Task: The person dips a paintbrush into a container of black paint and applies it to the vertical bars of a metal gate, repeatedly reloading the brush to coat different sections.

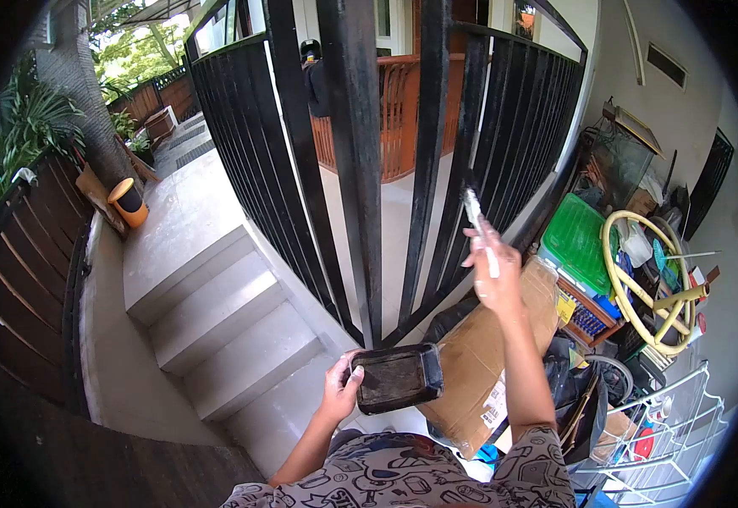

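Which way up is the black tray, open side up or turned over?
The black tray is open side up: its inner floor shows within the rim, and the left hand grips one end.

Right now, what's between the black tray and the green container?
In the head view, brown cardboard lies between the black tray and the green container, the right forearm crossing over it.

Grey short-slv. fabric shirt (411,476) w/ blk. line-art print worn.
Lettering & obj. outlines printed on it; white smears seen on L hand (340,389) & R hand (501,279).
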The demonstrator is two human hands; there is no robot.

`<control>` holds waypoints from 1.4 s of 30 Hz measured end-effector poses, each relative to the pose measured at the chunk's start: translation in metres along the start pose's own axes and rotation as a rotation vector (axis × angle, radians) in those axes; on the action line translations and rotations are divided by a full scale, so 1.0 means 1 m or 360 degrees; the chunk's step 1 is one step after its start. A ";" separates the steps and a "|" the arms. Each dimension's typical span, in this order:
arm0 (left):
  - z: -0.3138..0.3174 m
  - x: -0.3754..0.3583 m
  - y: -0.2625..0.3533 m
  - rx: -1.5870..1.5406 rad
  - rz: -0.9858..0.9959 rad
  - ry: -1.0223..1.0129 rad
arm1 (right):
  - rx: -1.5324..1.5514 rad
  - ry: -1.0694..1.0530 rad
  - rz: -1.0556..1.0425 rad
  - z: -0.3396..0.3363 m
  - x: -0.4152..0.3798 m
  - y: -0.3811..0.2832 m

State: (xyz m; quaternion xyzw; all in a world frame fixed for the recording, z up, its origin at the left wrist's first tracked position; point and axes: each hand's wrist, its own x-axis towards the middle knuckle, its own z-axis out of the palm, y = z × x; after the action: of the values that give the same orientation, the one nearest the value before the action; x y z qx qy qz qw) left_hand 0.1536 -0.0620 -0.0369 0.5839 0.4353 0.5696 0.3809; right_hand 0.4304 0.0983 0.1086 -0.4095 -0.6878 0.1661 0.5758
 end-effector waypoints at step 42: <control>-0.225 0.054 -0.036 -0.0259 0.0061 -0.0406 | -0.0482 0.0623 0.0038 0.079 0.044 -0.058</control>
State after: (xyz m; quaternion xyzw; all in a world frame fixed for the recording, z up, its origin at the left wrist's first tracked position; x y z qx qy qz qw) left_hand -0.0748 -0.0105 -0.0391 0.6270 0.3247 0.5312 0.4683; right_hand 0.3360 0.1154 0.1557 -0.5235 -0.5754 -0.0145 0.6281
